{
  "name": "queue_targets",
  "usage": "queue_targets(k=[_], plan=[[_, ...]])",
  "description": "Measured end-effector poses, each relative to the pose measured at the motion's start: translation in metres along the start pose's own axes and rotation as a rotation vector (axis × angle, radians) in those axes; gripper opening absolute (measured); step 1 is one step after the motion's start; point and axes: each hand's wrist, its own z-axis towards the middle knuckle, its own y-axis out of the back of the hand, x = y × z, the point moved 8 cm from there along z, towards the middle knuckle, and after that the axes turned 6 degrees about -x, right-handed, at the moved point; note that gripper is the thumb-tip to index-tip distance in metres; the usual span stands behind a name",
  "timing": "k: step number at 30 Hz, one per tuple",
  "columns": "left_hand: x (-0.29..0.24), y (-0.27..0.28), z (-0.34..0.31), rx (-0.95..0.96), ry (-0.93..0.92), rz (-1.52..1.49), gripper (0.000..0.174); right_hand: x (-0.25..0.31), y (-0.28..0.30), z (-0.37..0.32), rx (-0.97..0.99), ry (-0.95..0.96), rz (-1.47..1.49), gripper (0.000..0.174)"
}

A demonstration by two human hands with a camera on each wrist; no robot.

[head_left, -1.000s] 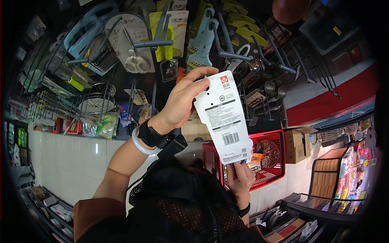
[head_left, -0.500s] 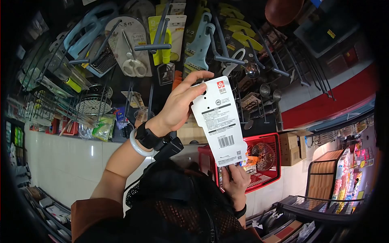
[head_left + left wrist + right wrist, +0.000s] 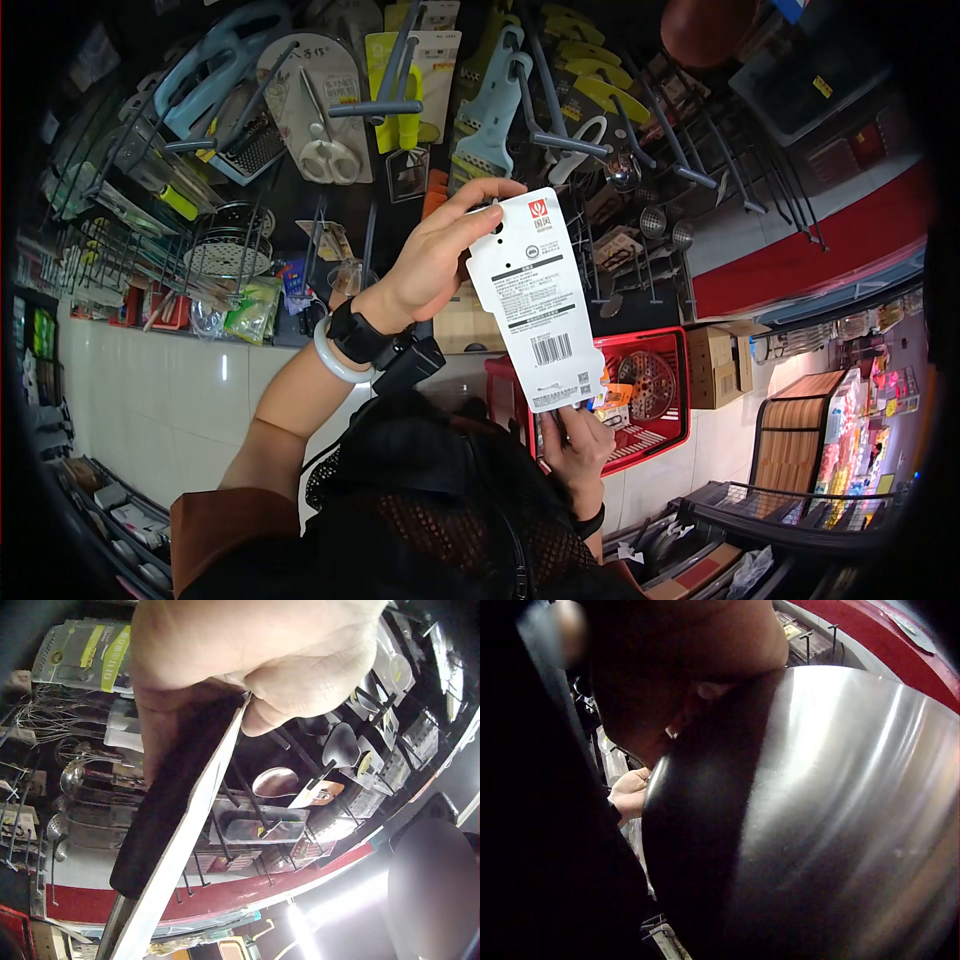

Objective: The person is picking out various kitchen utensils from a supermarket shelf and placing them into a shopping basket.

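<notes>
A person's left arm (image 3: 285,415) angles up and ahead of the torso (image 3: 420,500), its forearm bare below a sleeve (image 3: 235,530). The left hand's grip (image 3: 435,255) is raised higher, a pinch with the thumb (image 3: 478,220) laid along the near side and the index finger stretched just above it. The right hand's grip (image 3: 580,445) works lower and closer in, fingers pointing away from the body, tips partly hidden, the right wrist (image 3: 583,498) just behind.
</notes>
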Motion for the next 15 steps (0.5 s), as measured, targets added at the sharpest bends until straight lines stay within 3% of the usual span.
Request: queue_targets(k=[15], plan=[[0.008, 0.007, 0.0012, -0.012, 0.037, -0.028, 0.03, -0.0009, 0.0021, 0.0001, -0.02, -0.007, -0.005, 0.017]])
